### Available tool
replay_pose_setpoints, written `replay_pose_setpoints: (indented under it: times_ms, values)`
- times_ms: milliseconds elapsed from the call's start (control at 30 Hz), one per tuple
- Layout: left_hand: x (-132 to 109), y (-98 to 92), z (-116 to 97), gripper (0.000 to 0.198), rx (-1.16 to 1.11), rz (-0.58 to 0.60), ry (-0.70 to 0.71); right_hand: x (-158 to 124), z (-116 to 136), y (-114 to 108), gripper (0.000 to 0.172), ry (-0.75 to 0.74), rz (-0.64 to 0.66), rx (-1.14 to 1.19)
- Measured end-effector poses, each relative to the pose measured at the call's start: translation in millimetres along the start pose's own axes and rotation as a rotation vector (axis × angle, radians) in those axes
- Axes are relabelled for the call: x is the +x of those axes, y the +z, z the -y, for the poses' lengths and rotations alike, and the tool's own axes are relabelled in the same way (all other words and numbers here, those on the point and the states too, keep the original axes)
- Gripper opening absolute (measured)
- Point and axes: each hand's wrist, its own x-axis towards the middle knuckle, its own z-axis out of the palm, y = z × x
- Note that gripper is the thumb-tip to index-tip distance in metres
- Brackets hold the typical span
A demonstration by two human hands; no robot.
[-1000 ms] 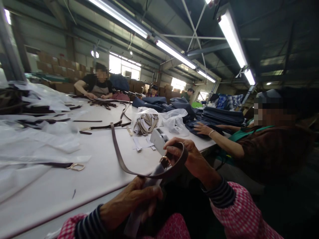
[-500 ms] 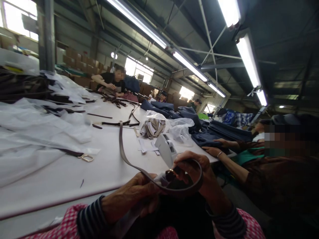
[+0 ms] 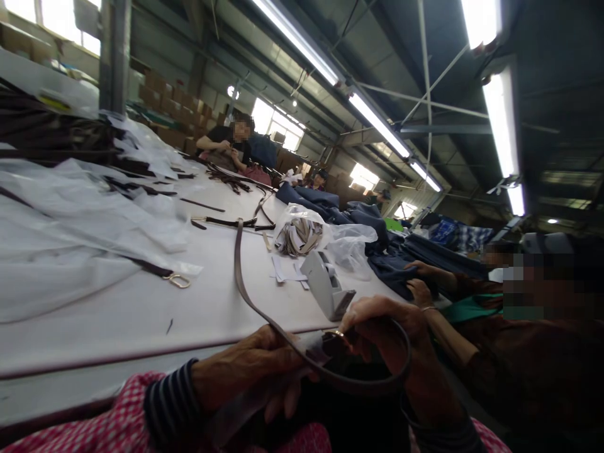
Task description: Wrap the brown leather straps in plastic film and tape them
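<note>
A dark brown strap [image 3: 243, 286] runs from the table down to my hands and curves in a loop under my right wrist. My left hand [image 3: 259, 358] pinches the strap together with some clear plastic film, its thumb on top. Closed fingers of my right hand [image 3: 387, 318] grip the strap's end beside a gold-coloured metal fitting [image 3: 337, 335], partly hidden by the fingers. Just beyond stands a white desktop device [image 3: 317, 280], like a tape dispenser. Another strap with a gold clasp [image 3: 178, 280] lies on the table to the left, partly under plastic film.
Clear plastic sheets [image 3: 85, 233] cover the white table's [image 3: 207, 314] left side. A bag of rolled strips [image 3: 299, 236] and paper slips [image 3: 285, 269] lie mid-table. Dark blue fabric [image 3: 349, 217] is piled at right, where a co-worker's hands [image 3: 419, 292] rest. Another person [image 3: 231, 145] works across the table.
My view has shifted, so the table appears further right. My right hand has moved slightly right and down with the strap end; the metal fitting and film show more between my hands.
</note>
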Motion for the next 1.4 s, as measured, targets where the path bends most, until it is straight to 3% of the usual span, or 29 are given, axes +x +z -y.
replay_pose_setpoints:
  times_ms: [133,367,600,800,1067,1267,1400]
  values:
    - [-3,0.7,0,0.047,-0.025,0.019,-0.013,7,-4,3,0.01,0.083,0.034,0.009]
    - [-2,-7.3,-4,0.043,0.016,-0.113,0.096,23,-18,18,0.02,0.209,-0.006,0.011]
    - [-2,-3.4,-15,0.047,0.057,-0.242,0.064,31,-24,19,0.018,0.155,0.066,0.106]
    - [1,-5.4,-12,0.037,0.045,-0.263,0.016,30,-25,32,0.03,0.198,0.134,0.123]
    - [16,1.8,-28,0.038,0.208,-0.294,0.174,51,-13,31,0.019,-0.14,-0.211,-0.141]
    - [27,5.2,-42,0.044,0.172,-0.569,0.196,54,-33,50,0.03,-0.133,-0.231,-0.051]
    - [36,10.6,-41,0.047,0.278,-0.596,0.275,59,-38,55,0.026,-0.146,-0.262,-0.041]
